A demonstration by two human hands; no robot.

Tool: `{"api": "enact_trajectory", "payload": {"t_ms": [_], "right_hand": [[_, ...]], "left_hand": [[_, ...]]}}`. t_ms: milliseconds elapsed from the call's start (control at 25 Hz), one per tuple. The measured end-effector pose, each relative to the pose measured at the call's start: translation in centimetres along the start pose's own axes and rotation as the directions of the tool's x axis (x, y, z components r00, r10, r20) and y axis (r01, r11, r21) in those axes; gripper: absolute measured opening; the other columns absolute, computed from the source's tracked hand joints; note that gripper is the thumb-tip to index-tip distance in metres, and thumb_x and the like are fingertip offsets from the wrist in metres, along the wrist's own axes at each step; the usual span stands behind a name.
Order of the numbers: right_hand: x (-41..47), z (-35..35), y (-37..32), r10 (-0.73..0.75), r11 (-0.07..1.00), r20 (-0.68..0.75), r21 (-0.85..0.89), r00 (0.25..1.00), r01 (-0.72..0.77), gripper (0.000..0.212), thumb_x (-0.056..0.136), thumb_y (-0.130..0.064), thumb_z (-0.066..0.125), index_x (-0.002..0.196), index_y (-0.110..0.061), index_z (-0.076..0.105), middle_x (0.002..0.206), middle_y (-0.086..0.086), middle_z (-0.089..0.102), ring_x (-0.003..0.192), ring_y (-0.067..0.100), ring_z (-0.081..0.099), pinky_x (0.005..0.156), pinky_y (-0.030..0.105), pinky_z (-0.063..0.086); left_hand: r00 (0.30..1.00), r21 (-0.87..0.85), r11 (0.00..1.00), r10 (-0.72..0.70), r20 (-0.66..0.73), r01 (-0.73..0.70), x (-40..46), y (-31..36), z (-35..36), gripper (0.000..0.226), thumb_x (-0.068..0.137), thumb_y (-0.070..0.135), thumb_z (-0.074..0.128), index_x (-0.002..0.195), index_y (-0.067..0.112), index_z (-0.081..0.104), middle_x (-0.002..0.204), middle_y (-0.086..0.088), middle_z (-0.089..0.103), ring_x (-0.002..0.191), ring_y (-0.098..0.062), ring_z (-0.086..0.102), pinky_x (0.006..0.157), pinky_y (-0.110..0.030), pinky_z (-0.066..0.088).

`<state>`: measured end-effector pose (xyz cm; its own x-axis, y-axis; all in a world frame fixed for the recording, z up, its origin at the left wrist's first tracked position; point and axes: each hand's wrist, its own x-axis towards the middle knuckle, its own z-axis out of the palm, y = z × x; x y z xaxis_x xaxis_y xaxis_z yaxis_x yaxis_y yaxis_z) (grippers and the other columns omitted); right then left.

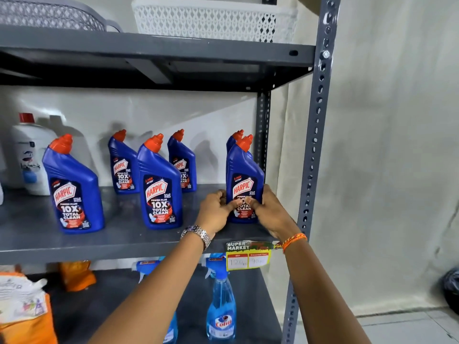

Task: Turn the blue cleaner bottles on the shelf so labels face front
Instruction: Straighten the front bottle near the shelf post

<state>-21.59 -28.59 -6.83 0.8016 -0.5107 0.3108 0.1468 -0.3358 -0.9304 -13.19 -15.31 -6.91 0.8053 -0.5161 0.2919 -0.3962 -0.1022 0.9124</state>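
Six bottles (pixel 160 184) on middle shelf (pixel 124 242) (three front, three behind); jug (pixel 29 155) far left.

The blue cleaner bottles (pixel 160 184) are glossy moulded plastic with smooth orange-red caps and shiny printed labels. The shelf (pixel 119 242) looks like matt grey painted metal, its perforated upright (pixel 315 135) the same. At its front right edge hangs a glossy paper price tag (pixel 247 255). The white basket (pixel 211 19) above is latticed plastic, probably matt. The watch (pixel 198 234) is polished metal; the wristband (pixel 294 240) woven thread
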Motion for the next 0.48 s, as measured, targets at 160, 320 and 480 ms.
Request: {"api": "enact_trajectory", "payload": {"t_ms": [160, 320, 480], "right_hand": [[-1.7, -0.6, -0.4, 0.020, 1.000, 0.026, 0.003, 0.999, -0.020, 0.043, 0.098, -0.013, 0.059, 0.138, -0.015, 0.041, 0.134, 0.011, 0.060, 0.125, 0.028, 0.059, 0.105, 0.052, 0.053], [-2.3, -0.7, -0.6, 0.021, 1.000, 0.038, 0.001, 0.999, -0.021, 0.037, 0.099, -0.014, 0.057, 0.131, -0.021, 0.041, 0.133, 0.008, 0.059, 0.125, 0.026, 0.058, 0.105, 0.053, 0.052], [-2.3, -0.8, -1.1, 0.038, 0.999, 0.039, -0.006, 0.999, -0.038, 0.040, 0.099, -0.013, 0.057, 0.135, -0.019, 0.040, 0.134, 0.009, 0.060, 0.127, 0.028, 0.057, 0.106, 0.055, 0.051]], "left_hand": [[1.000, 0.014, 1.000, 0.009, -0.001, -0.009, -1.8, 0.1, 0.1, 0.037, 0.084, 0.030, 0.076, 0.116, 0.018, 0.064, 0.117, -0.006, 0.075, 0.102, -0.019, 0.072, 0.093, -0.040, 0.060], [0.999, 0.054, 0.998, 0.036, -0.014, -0.036, -2.4, 0.3, 0.2, 0.039, 0.083, 0.035, 0.075, 0.117, 0.018, 0.064, 0.118, -0.005, 0.075, 0.104, -0.017, 0.072, 0.093, -0.039, 0.059], [0.999, 0.079, 0.996, 0.041, -0.010, -0.040, -2.5, 0.9, 0.3, 0.043, 0.085, 0.035, 0.074, 0.121, 0.015, 0.064, 0.122, -0.008, 0.074, 0.109, -0.020, 0.071, 0.096, -0.042, 0.059]]}}
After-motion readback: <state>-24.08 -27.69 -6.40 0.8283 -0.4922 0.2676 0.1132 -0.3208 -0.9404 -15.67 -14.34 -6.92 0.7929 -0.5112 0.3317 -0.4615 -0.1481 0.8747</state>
